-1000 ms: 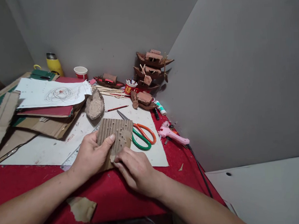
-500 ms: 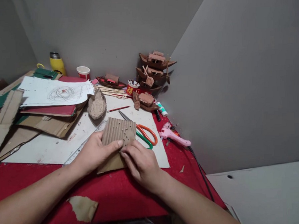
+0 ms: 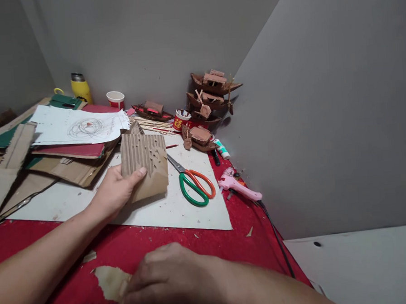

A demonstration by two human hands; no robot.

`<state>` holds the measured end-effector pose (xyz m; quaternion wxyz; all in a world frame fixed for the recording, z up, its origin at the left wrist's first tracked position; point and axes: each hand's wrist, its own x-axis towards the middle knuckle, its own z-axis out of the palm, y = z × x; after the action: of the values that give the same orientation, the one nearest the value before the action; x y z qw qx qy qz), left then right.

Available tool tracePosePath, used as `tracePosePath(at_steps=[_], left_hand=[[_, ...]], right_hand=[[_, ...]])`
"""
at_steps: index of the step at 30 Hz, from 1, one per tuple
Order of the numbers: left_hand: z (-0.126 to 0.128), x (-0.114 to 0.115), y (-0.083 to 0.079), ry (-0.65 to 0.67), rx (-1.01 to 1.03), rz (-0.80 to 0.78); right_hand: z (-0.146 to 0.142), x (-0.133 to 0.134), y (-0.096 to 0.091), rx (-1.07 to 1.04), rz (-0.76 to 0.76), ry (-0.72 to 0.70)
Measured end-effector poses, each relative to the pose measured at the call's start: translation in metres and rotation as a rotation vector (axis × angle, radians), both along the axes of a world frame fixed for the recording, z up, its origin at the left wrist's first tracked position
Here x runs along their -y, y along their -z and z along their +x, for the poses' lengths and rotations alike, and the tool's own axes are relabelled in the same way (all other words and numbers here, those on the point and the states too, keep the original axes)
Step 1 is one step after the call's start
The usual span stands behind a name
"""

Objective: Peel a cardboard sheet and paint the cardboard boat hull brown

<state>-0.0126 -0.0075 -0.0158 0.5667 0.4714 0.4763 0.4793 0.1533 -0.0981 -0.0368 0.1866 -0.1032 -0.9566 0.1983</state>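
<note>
My left hand (image 3: pixel 118 188) grips a piece of corrugated cardboard (image 3: pixel 146 171), thumb on its front face. The cardboard's ridges are bare on the upper left, while smooth brown paper covers the lower right; small torn bits cling between. Low over the front of the table, my right hand (image 3: pixel 171 274) is curled and blurred by motion. Its fingertips are beside a torn scrap of brown paper (image 3: pixel 109 281), and what they pinch is unclear. Scissors (image 3: pixel 193 186) with green and orange handles lie right of the cardboard. Behind the cardboard, a small boat hull is mostly hidden.
Cardboard sheets (image 3: pixel 71 165) and a drawing (image 3: pixel 75 127) are stacked at the left. Model boats (image 3: pixel 202 136), thin sticks (image 3: pixel 154 125) and paper cups (image 3: pixel 115 100) stand along the wall. A pink glue gun (image 3: pixel 238 184) with its cord lies at the right edge.
My right hand has left the cardboard and moved down toward the table's front edge. My left hand has shifted the cardboard up and left, uncovering the scissors.
</note>
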Motion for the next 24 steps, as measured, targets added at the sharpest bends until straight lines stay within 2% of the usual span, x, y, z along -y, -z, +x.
tracePosePath(at_steps=[2, 4, 7, 11, 14, 17, 19, 21, 24], left_hand=[[0.0, 0.001, -0.002, 0.023, 0.011, -0.004], [0.002, 0.001, -0.001, 0.024, 0.014, 0.0], [0.003, -0.001, 0.002, 0.039, 0.032, 0.002], [-0.002, -0.006, 0.006, 0.066, 0.064, 0.011], [-0.007, -0.009, 0.004, 0.078, 0.105, 0.004], [-0.012, -0.01, 0.0, 0.078, 0.139, -0.009], [-0.014, -0.009, -0.003, 0.098, 0.163, -0.02], [-0.014, -0.007, -0.006, 0.142, 0.191, -0.031], [-0.013, -0.002, -0.007, 0.218, 0.225, -0.051]], right_hand=[[-0.001, -0.001, -0.001, -0.003, 0.018, 0.034], [-0.001, -0.002, 0.0, 0.023, 0.027, 0.159], [-0.003, -0.001, 0.007, 0.153, -0.044, 0.309], [-0.023, 0.004, 0.013, 0.203, -0.079, 0.295], [-0.048, 0.01, 0.012, 0.153, -0.007, 0.161], [-0.066, 0.013, 0.014, 0.048, 0.146, -0.266], [-0.066, 0.011, 0.014, -0.014, 0.143, -0.34], [-0.055, 0.005, 0.01, -0.064, 0.081, -0.214], [-0.025, -0.008, -0.002, -0.367, -0.029, 0.205]])
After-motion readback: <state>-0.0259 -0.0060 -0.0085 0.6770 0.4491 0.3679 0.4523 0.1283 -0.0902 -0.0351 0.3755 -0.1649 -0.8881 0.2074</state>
